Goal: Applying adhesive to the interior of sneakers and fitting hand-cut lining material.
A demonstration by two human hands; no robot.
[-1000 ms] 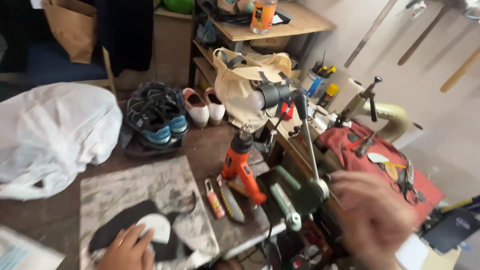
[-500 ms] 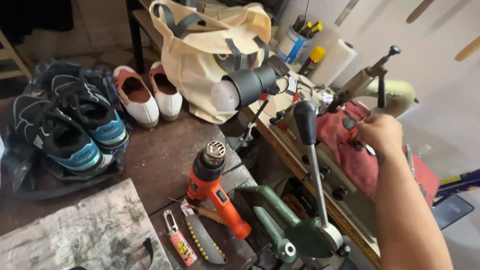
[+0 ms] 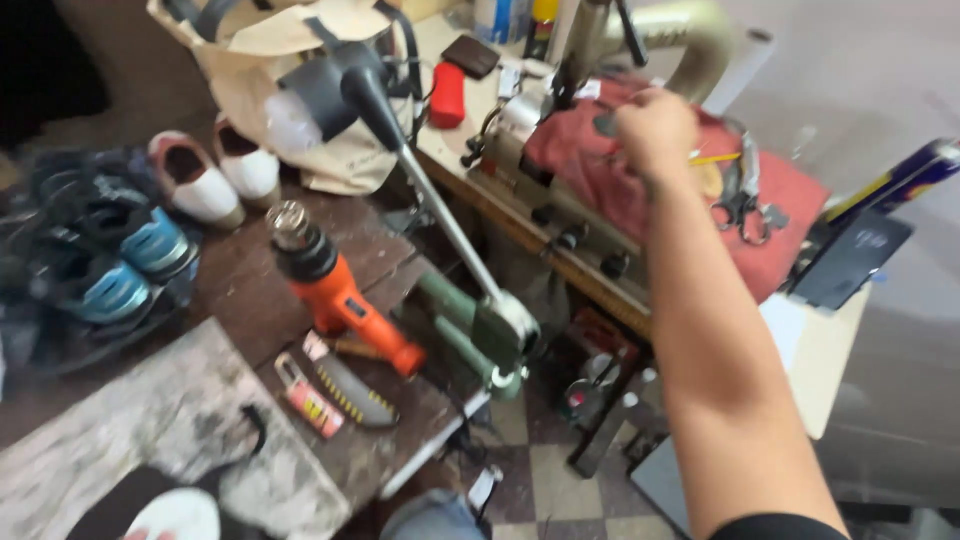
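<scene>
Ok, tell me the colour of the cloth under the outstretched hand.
Red: the cloth under the right hand is a dull red, seen in the head view.

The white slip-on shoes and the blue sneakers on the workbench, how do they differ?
The white slip-on shoes are low and laceless, with a reddish trim around open tops; the blue sneakers are bulkier, blue and dark, with laces. The slip-ons sit nearer the beige tote bag; the sneakers lie further left, toward the picture's edge. Both are pairs resting side by side on the dark workbench, untouched by the right hand.
</scene>
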